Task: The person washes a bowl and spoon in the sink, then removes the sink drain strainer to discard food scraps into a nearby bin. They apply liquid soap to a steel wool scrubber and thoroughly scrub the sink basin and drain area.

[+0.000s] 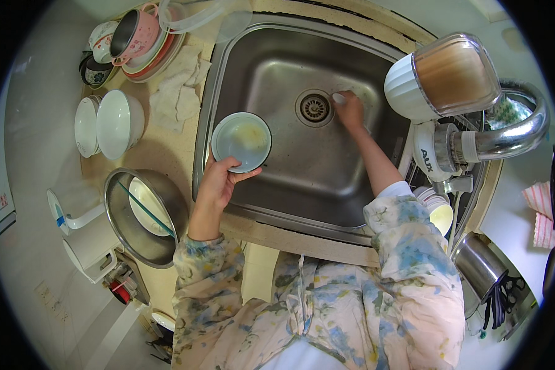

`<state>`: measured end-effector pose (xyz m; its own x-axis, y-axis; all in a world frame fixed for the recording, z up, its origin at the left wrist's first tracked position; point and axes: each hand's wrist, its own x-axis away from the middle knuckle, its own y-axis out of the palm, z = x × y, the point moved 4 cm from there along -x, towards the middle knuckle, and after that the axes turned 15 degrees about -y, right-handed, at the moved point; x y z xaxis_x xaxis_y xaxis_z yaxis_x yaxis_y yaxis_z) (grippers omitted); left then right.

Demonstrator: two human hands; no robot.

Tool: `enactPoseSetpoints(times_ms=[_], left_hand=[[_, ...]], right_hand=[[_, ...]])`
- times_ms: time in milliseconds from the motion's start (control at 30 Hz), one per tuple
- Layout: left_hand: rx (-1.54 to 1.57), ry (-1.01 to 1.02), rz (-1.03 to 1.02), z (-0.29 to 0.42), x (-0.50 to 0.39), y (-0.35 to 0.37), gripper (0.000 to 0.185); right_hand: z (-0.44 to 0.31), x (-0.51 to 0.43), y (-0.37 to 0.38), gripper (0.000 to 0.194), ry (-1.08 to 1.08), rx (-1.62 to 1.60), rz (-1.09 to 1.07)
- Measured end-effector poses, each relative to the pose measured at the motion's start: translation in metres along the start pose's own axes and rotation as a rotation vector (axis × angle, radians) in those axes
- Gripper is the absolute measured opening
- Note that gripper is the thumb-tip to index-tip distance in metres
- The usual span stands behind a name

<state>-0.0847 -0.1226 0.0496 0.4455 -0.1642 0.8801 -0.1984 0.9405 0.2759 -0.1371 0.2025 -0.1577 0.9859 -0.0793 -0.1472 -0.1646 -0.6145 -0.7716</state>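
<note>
My left hand (222, 178) grips the near rim of a round bowl (241, 141) over the left side of a stainless steel sink (300, 162). A yellowish residue or liquid shows inside the bowl. Down in the basin, beside the drain strainer (315, 107), is my right hand (350, 108). Its fingers are closed around a small whitish object (338, 98), whose kind I cannot make out.
A faucet with a filter (425, 138) rises at the right rim. Left of the sink are a crumpled cloth (175, 88), white bowls (120, 125), stacked plates with a pink pot (141, 34), and a steel basin (115, 222). Knives or scissors stand in a steel holder (478, 263) at lower right.
</note>
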Motion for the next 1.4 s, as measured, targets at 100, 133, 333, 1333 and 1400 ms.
enactPoseSetpoints(times_ms=[100, 133, 333, 1333, 1400], left_hand=[[0.049, -0.055, -0.026, -0.007, -0.011, -0.013, 0.065], [0.052, -0.056, -0.028, -0.008, -0.012, -0.015, 0.064], [0.065, -0.023, -0.035, -0.005, 0.0, -0.012, 0.058], [0.408, 0.153, -0.083, 0.033, 0.049, -0.065, 0.055], [0.423, 0.155, -0.041, 0.031, 0.045, -0.075, 0.055]], right_hand=[[0.017, 0.003, -0.014, 0.031, 0.055, 0.111, 0.231], [0.021, 0.006, -0.014, 0.032, 0.102, 0.12, 0.195], [-0.019, 0.031, 0.001, 0.036, 0.044, 0.019, -0.241], [-0.185, 0.104, 0.125, 0.014, -0.496, -0.034, -0.744], [-0.178, 0.101, 0.12, 0.011, -0.487, -0.029, -0.713]])
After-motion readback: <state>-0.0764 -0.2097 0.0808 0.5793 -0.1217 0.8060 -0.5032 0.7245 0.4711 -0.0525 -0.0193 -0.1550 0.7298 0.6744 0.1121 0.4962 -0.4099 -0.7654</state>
